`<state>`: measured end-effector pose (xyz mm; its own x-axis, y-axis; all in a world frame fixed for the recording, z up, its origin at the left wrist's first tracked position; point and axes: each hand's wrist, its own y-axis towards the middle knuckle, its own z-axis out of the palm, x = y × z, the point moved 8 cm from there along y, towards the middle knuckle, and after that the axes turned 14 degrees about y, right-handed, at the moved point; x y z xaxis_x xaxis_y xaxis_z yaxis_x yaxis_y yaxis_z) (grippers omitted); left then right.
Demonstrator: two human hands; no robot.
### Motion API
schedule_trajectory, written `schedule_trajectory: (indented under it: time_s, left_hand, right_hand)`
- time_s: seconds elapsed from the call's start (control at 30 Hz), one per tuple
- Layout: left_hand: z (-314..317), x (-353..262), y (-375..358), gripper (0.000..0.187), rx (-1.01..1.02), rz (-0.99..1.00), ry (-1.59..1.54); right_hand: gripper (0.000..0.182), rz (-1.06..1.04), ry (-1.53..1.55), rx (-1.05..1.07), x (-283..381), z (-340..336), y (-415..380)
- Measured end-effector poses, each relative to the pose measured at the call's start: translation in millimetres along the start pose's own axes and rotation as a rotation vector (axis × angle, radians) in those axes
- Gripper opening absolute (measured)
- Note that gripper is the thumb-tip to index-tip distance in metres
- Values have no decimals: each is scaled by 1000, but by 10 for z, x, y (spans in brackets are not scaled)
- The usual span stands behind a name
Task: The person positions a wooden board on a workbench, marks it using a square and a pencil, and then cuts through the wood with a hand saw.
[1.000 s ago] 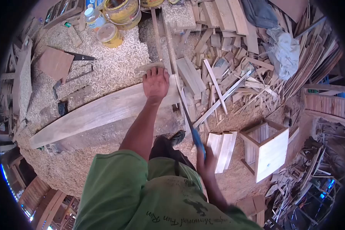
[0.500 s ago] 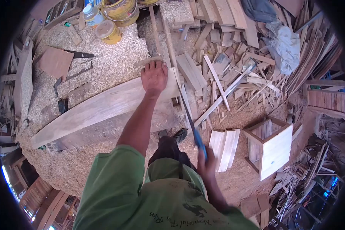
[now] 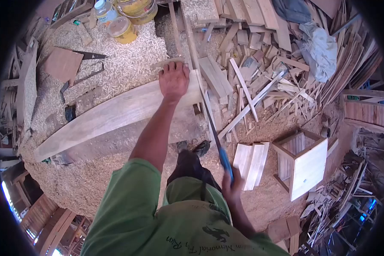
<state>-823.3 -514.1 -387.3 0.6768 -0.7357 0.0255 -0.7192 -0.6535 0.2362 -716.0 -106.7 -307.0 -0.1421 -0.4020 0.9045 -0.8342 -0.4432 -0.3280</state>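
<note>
While the left hand [image 3: 174,81] presses the curved board [image 3: 102,117], right hand [image 3: 232,183] gripping a blue-handled saw [image 3: 219,147], green shirt [image 3: 192,230] reading "Memorial" and "Run".

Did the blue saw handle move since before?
Yes. The blue saw handle has slid back, farther from the end of the long board and closer to the green shirt.

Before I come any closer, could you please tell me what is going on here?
A person's left hand presses on a long curved board near its wide end. Their right hand grips a blue-handled saw, its blade at that end. Wood shavings lie thickly beyond the board.
</note>
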Motion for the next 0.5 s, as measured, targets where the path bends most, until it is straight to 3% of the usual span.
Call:
schedule_trajectory:
  time_s: [0.03, 0.1, 0.2, 0.23, 0.27, 0.33, 0.4, 0.47, 0.5]
  left_hand:
    - [30, 15, 27, 34, 34, -11, 6]
    - [20, -5, -6, 35, -10, 5, 17]
    - [23, 35, 23, 37, -38, 4, 13]
    - [32, 28, 23, 37, -34, 1, 6]
    - [28, 26, 10, 36, -42, 0, 8]
    - [-7, 17, 6, 34, -55, 20, 6]
    - [5, 27, -30, 33, -18, 16, 3]
    - [37, 4, 58, 33, -15, 19, 3]
    - [26, -6, 33, 33, -26, 22, 6]
  right_hand:
    - [43, -215, 41, -65, 199, -16, -131]
    - [43, 8, -13, 0, -30, 99, 133]
    - [39, -186, 4, -38, 6, 765, 1458]
    - [36, -254, -16, -37, 338, 887, 1790]
    - [36, -212, -2, -17, 463, 906, 1826]
    - [36, -119, 33, 4, 563, 879, 1740]
    - [38, -25, -22, -21, 328, 509, 1050]
    - [43, -51, 4, -7, -106, 95, 148]
    - [46, -180, 41, -20, -89, -33, -166]
